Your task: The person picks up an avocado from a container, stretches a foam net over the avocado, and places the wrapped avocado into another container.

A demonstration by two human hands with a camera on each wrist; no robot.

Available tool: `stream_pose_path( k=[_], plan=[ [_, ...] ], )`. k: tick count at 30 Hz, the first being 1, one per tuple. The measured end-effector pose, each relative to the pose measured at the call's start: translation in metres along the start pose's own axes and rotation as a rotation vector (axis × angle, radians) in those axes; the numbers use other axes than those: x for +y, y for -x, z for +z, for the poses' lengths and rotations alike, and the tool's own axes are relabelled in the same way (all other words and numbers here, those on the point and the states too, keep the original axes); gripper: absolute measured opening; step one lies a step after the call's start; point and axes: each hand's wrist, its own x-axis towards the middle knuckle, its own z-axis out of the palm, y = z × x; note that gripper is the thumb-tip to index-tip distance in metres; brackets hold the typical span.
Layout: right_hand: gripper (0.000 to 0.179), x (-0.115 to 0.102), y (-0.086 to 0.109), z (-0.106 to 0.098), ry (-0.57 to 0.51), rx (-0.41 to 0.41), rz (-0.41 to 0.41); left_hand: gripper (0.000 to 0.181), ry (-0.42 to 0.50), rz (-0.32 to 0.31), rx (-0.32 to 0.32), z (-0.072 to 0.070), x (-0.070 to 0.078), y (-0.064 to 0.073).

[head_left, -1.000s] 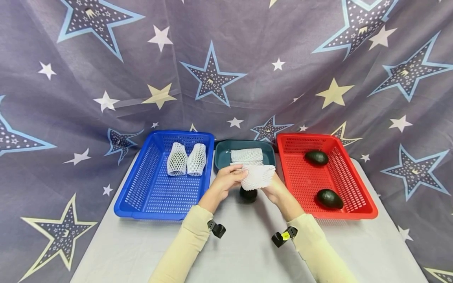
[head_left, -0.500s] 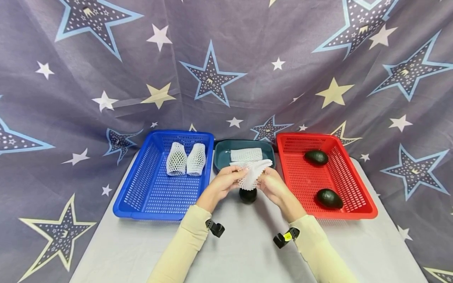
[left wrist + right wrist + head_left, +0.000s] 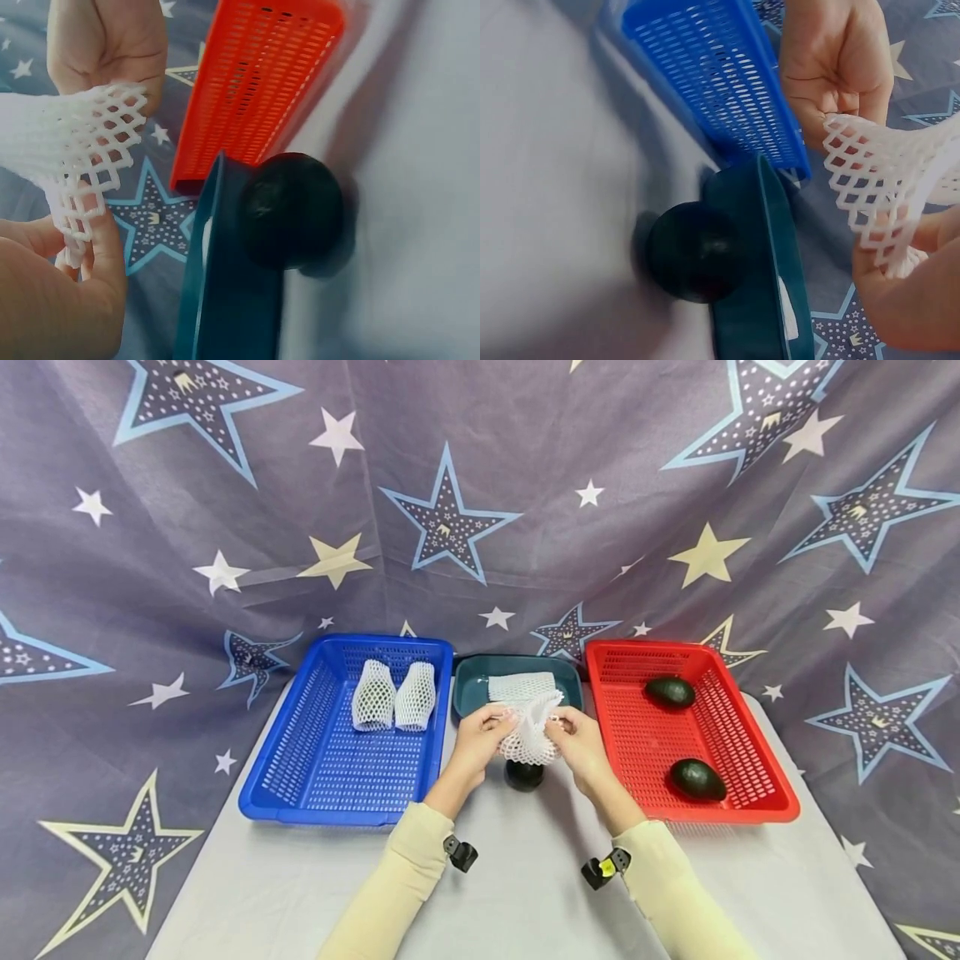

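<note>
A white foam net sleeve (image 3: 529, 739) is stretched between my two hands, its mouth pulled apart. My left hand (image 3: 477, 743) pinches one side of its edge; my right hand (image 3: 583, 750) pinches the opposite side. In the left wrist view the mesh (image 3: 94, 139) fans out with open diamond holes. Nothing shows inside the sleeve. Just below it, a dark avocado (image 3: 523, 776) sits on the table, touched by neither hand. The right wrist view shows this avocado (image 3: 697, 251) beside the teal tray (image 3: 742, 217).
Behind my hands, the teal tray (image 3: 468, 695) holds more foam sleeves (image 3: 521, 686). At left, a blue basket (image 3: 337, 817) contains two sleeved fruits (image 3: 373, 697). The red basket (image 3: 637, 735) at right has two bare avocados (image 3: 697, 779). A star-patterned cloth (image 3: 465, 602) hangs behind.
The foam sleeve has gone from bunched and folded over to spread wide at its mouth. My right hand has shifted its hold on the edge. The avocado on the table stays put.
</note>
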Motion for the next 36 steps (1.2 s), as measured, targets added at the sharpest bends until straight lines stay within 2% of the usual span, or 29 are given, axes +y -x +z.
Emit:
stream_pose_path(
  k=[3,5,10,20,28,36],
  plan=[
    [0.010,0.005,0.002,0.001,0.063,0.075,-0.021,0.025,-0.032,0.009,0.031,0.001,-0.007,0.001],
    [0.015,0.010,0.003,0.001,0.088,0.109,0.014,0.026,-0.042,-0.004,0.038,0.001,-0.012,0.003],
    [0.019,0.030,0.004,0.005,0.065,0.158,0.093,0.025,-0.027,-0.057,0.069,0.004,-0.028,0.004],
    [0.015,0.064,0.003,0.015,0.146,0.249,0.084,0.023,-0.035,-0.085,0.194,0.010,-0.056,-0.002],
    [0.014,0.080,-0.005,0.019,0.146,0.285,0.149,0.022,-0.011,-0.120,0.240,0.012,-0.067,-0.007],
    [0.012,0.095,-0.012,0.019,0.139,0.318,0.164,0.021,0.007,-0.156,0.282,0.012,-0.072,-0.010]
  ],
)
